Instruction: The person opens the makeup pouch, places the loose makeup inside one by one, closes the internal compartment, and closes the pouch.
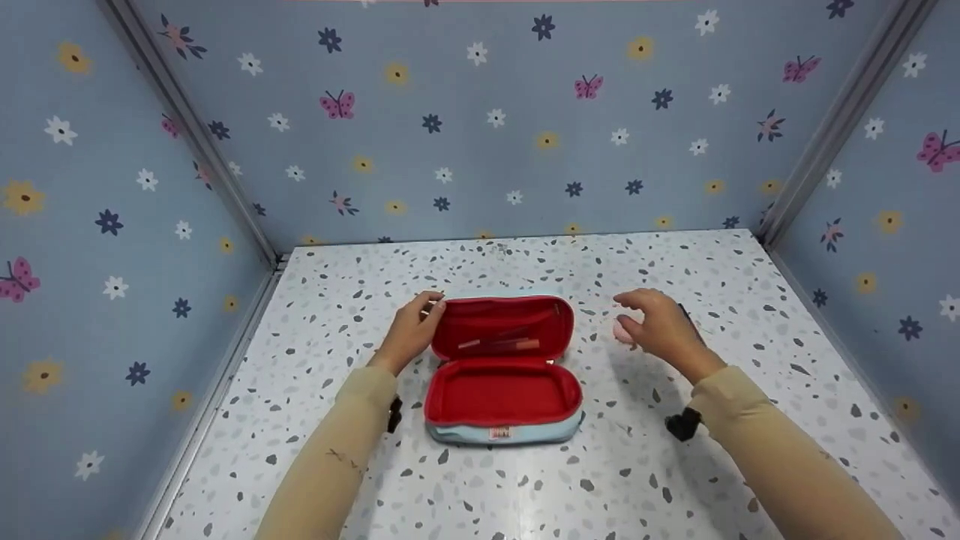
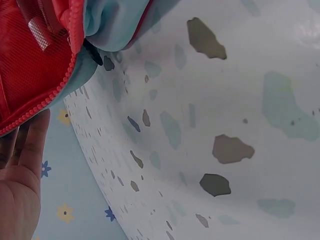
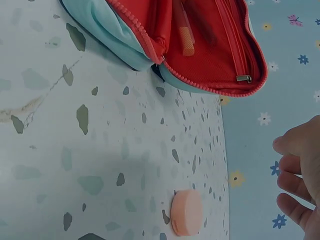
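Observation:
A light blue pencil case (image 1: pixel 541 430) with a red lining lies unzipped on the table, its lid raised toward the back wall. My left hand (image 1: pixel 409 334) grips the lid's left edge; in the left wrist view its fingers (image 2: pixel 35 142) pass behind the red zipper. Slim pen-like items (image 1: pixel 510 344) are in the lid's mesh pocket, one with an orange end (image 3: pixel 187 42). To the right, my right hand (image 1: pixel 660 322) hovers with loosely bent fingers, holding nothing. Near its fingertips sits a small round pink object (image 3: pixel 186 212), partly hidden by the hand in the head view.
The white speckled table (image 1: pixel 510 495) is bounded by blue flowered panels (image 1: pixel 495 150) at the back and both sides. A thin dark object (image 1: pixel 691 324) shows just behind the right hand, mostly hidden. Metal posts (image 1: pixel 825 120) stand at the rear corners.

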A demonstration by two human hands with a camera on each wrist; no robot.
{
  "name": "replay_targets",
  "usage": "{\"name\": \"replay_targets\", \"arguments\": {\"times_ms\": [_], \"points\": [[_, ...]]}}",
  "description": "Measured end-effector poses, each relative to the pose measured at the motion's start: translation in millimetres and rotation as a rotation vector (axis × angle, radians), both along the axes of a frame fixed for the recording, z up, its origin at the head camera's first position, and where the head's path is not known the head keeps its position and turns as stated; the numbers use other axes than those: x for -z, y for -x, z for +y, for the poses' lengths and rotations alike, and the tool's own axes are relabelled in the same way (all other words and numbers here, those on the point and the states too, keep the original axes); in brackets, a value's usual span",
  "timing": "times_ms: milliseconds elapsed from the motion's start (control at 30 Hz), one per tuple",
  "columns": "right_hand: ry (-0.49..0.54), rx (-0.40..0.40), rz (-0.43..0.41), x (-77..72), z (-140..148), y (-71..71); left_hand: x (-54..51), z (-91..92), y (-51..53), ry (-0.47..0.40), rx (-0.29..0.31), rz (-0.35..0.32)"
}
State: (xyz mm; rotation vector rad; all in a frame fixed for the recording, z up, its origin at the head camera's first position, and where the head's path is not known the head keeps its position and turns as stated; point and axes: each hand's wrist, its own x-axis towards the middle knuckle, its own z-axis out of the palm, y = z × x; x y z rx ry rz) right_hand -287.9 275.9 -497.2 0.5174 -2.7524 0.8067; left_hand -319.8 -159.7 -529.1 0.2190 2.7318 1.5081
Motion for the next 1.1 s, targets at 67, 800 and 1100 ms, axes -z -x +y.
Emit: {"name": "replay_targets", "arguments": {"times_ms": [67, 800, 1100], "points": [[0.004, 0.012, -0.005, 0.0, 6.1, -1.5, 0.1, 0.1, 0.0, 0.002, 0.0, 0.002], [0.038, 0.128, 0.012, 11.2, 70.2, -11.7, -0.3, -0.8, -0.5, 0.004, 0.016, 0.003], [0.028, 0.184, -0.087, 10.6, 84.0, -1.6, -1.0, -0.8, -0.4, -0.006, 0.016, 0.005]]}}
